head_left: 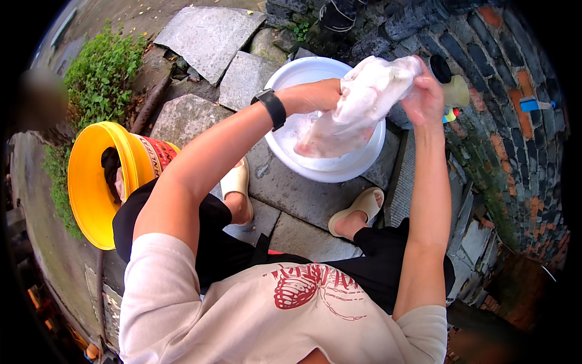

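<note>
A wet white cloth [376,91], coated in soap suds, is stretched between my hands over a white plastic basin [332,176]. My right hand [426,97] holds its upper right end above the basin's right rim, fingers closed round the fabric. On the cloth's left side, my left hand [329,96] is closed against it, with the fingertips hidden by the fabric. The lower part of the cloth hangs down into the basin, where foamy water [294,130] shows. A dark watch [271,109] is on my left wrist.
A yellow bucket [82,182] with dark and pale fabric inside stands at my left. Uneven stone slabs [242,79] lie under the basin. A brick wall [515,133] rises on the right, with small containers [456,91] near its foot. Green plants [100,70] grow at the far left.
</note>
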Demonstrator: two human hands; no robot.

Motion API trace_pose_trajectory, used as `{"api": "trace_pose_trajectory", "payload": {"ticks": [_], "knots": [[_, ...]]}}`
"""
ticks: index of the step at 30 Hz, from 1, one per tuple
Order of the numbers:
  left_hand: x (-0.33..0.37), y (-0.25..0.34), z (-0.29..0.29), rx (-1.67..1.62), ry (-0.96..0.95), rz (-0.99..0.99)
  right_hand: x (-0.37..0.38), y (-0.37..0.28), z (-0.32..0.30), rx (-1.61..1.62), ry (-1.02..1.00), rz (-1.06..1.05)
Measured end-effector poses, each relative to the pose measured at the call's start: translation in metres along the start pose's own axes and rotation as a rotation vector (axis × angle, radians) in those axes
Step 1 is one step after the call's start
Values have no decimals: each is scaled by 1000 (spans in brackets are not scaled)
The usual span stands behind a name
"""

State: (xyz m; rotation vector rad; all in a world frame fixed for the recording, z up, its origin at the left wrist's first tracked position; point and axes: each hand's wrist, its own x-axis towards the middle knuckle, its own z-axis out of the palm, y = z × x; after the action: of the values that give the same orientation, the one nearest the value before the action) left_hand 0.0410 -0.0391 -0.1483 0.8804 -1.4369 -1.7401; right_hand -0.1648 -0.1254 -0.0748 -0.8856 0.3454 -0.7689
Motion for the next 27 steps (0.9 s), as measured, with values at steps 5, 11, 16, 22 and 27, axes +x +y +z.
{"api": "trace_pose_trajectory", "payload": {"ticks": [5, 11, 16, 22, 27], "knots": [[5, 0, -1, 7, 440, 106, -12, -3, -21, -141, -61, 111], [3, 28, 7, 274, 748, 181, -19, 5, -52, -677, 312, 48], [4, 50, 15, 478, 861, 270, -13, 31, 31, -485, 301, 208], [2, 72, 6, 496, 736, 253, -3, 55, 4, -914, 293, 7], [-2, 66, -9, 288, 579, 173, -9, 33, -19, -1330, 454, -197]]}}
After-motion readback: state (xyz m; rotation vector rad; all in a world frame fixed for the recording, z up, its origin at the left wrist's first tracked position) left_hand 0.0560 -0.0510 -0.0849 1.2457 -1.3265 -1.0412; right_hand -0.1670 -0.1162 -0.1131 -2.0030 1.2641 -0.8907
